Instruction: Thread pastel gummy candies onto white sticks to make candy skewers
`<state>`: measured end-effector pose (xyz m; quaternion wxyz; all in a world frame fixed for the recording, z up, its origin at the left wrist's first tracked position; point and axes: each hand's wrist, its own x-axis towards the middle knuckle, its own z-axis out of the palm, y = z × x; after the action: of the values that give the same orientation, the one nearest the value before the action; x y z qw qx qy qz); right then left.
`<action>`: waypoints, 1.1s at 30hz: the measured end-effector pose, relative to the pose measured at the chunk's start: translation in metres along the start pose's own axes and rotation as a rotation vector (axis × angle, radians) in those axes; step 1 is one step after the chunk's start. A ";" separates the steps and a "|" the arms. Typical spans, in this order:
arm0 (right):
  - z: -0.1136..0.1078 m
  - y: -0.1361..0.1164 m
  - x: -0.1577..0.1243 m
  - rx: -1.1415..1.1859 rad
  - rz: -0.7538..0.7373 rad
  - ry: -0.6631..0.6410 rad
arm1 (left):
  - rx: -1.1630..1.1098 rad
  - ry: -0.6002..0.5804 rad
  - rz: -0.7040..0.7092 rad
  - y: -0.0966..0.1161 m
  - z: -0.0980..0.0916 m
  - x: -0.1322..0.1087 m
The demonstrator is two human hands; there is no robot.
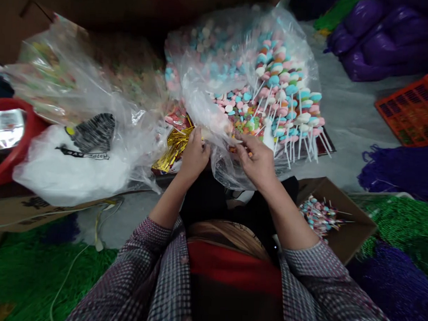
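Note:
My left hand (194,154) is closed beside a bundle of gold foil ties (175,147). What its fingers grip is too small to make out. My right hand (258,159) pinches clear plastic (220,141) that stretches across toward the left hand, with pinkish candy showing through it. Just beyond lie loose gummy candies (248,122) in orange, green and yellow, and pink, white and blue ones (233,101). Candy skewers (289,102) on white sticks are piled to the right, their sticks pointing toward me.
A large clear bag of candy (210,52) stands behind. At left are a white plastic bag (76,174), a dark knitted piece (95,133) and a red tub (23,142). A cardboard box (355,231) holds wrapped sticks. An orange crate (408,109) sits at right.

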<state>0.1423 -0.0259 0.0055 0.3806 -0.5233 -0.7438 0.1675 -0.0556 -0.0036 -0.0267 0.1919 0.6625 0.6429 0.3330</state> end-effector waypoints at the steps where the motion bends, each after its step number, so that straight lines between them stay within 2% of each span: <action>1: 0.005 0.002 0.008 -0.042 0.028 0.011 | -0.020 -0.008 -0.025 0.003 -0.001 0.001; 4: 0.025 0.003 0.027 -0.182 0.082 -0.070 | -0.171 -0.056 -0.141 0.013 -0.004 0.003; 8: 0.042 0.007 0.039 -0.270 0.111 -0.160 | -0.629 -0.157 -0.363 0.025 0.003 0.011; 10: 0.041 0.012 0.041 -0.177 0.102 -0.142 | -0.881 -0.200 -0.468 0.032 0.009 0.017; 13: 0.032 0.017 0.042 0.106 0.164 -0.009 | -1.127 -0.197 -0.601 0.042 0.020 0.026; 15: 0.026 0.017 0.042 0.290 0.271 0.068 | -1.196 -0.168 -0.644 0.047 0.028 0.030; 18: 0.021 0.012 0.041 0.469 0.373 0.131 | -1.209 -0.108 -0.607 0.050 0.042 0.033; 20: 0.020 0.009 0.041 0.544 0.397 0.177 | -1.143 -0.067 -0.557 0.048 0.046 0.033; 22: 0.019 0.009 0.042 0.605 0.419 0.205 | -0.936 -0.049 -0.481 0.042 0.043 0.033; 26: 0.013 0.014 0.046 0.645 0.466 0.235 | -0.095 -0.058 -0.133 0.030 0.017 0.028; 29: 0.008 0.015 0.050 0.646 0.480 0.259 | 0.386 -0.135 0.018 0.029 -0.001 0.022; 31: 0.007 0.013 0.049 0.654 0.455 0.252 | 0.486 -0.203 0.051 0.031 -0.001 0.019; 33: 0.008 0.008 0.046 0.648 0.403 0.213 | 0.405 -0.245 0.060 0.034 0.010 0.021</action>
<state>0.1344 0.0196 0.0132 0.5606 -0.5259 -0.4911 0.4099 -0.0251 0.0149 -0.0061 0.1216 0.7417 0.6487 0.1198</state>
